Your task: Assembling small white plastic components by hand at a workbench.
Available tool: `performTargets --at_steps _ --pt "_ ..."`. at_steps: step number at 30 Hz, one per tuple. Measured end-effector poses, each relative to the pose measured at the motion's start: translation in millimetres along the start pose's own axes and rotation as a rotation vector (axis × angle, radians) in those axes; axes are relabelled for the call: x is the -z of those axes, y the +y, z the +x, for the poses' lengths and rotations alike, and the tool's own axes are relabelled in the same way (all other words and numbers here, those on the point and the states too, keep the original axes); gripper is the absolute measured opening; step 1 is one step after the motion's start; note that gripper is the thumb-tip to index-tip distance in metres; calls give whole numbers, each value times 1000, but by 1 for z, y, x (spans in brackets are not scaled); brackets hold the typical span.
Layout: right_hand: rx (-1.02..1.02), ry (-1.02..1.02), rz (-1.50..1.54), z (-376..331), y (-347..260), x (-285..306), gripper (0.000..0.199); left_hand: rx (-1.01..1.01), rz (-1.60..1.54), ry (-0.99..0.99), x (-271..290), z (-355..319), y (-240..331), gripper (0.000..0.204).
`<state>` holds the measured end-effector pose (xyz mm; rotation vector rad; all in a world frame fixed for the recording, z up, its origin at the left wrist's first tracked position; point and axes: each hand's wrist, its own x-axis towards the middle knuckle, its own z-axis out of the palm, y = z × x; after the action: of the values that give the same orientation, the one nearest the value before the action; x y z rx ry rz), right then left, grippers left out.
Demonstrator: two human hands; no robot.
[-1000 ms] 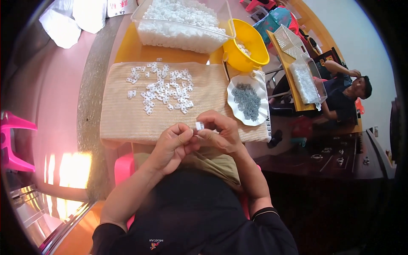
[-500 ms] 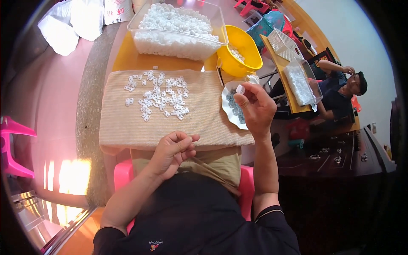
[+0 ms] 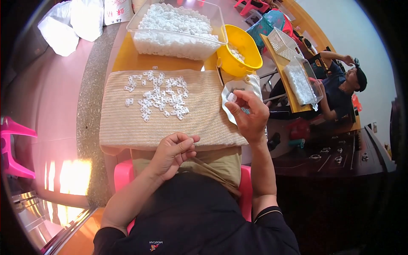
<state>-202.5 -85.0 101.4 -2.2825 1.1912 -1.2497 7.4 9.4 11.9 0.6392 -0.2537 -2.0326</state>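
Observation:
My right hand [image 3: 250, 114] is raised over a white dish [image 3: 229, 90] of small grey parts and pinches a small white plastic piece [image 3: 232, 97] between thumb and fingertips. My left hand [image 3: 173, 153] rests at the near edge of a beige woven mat [image 3: 127, 123], fingers curled together, seemingly on something small that I cannot make out. Several small white plastic pieces [image 3: 158, 98] lie scattered on the mat, well ahead of the left hand.
A clear tub [image 3: 178, 40] heaped with white pieces stands at the back, beside a yellow bowl [image 3: 244, 59]. White sacks [image 3: 72, 23] lie at the far left. A pink stool [image 3: 12, 148] stands at left. Another person [image 3: 340, 91] works at a table on the right.
My hands were together at the mat's near edge a second ago. The right hand then moved out to the dish with a white piece; the left stayed by the mat edge.

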Motion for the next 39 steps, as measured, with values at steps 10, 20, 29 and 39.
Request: performTargets --at_steps 10,20,29,39 --pt "14 139 12 7 -2 10 26 -1 38 18 0 0 -1 7" --pt "101 310 -36 27 6 29 26 -7 55 14 1 0 -2 7" --pt "125 445 -37 51 19 41 25 3 54 35 0 -1 -4 8" --pt "-47 494 -137 113 90 46 28 -1 56 44 -3 -2 -2 8"
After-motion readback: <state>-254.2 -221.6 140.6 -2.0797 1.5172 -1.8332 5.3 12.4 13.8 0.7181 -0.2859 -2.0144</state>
